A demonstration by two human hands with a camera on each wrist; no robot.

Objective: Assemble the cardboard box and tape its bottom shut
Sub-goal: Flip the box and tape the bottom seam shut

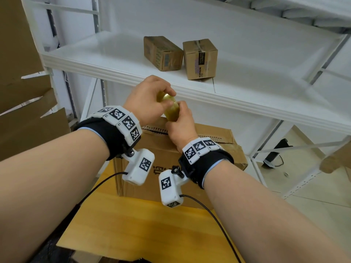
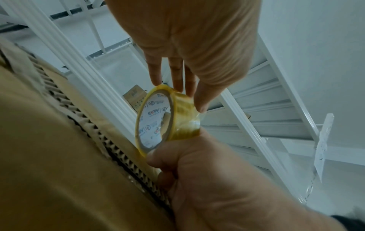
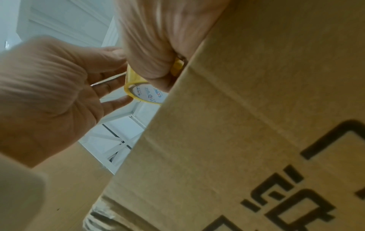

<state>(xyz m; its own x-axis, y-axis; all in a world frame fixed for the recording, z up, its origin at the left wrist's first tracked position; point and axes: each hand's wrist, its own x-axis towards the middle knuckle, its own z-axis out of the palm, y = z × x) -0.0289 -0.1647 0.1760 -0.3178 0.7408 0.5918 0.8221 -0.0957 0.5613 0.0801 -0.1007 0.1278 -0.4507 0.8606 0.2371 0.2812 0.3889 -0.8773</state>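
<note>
A roll of yellowish clear tape (image 1: 169, 109) hangs in the air between both hands, just above the far top edge of the brown cardboard box (image 1: 171, 168). My left hand (image 1: 167, 97) pinches the roll's top, fingers behind it and thumb on its outer face (image 2: 201, 106). From below, my right hand (image 1: 179, 115) curls round the roll's lower part (image 2: 169, 157). The box stands on a yellow wooden table (image 1: 133, 234). Its upper flaps lie folded in, with corrugated edges showing along the seam (image 2: 98, 137). In the right wrist view the tape roll (image 3: 146, 93) peeks past the box wall (image 3: 256, 109).
A white metal shelf (image 1: 228, 95) runs just behind the hands at their height, with two small sealed cartons (image 1: 199, 57) on it. Flattened cardboard sheets (image 1: 28, 111) lean at the left. Pale floor and a dark cable (image 1: 275, 158) lie to the right under the shelf.
</note>
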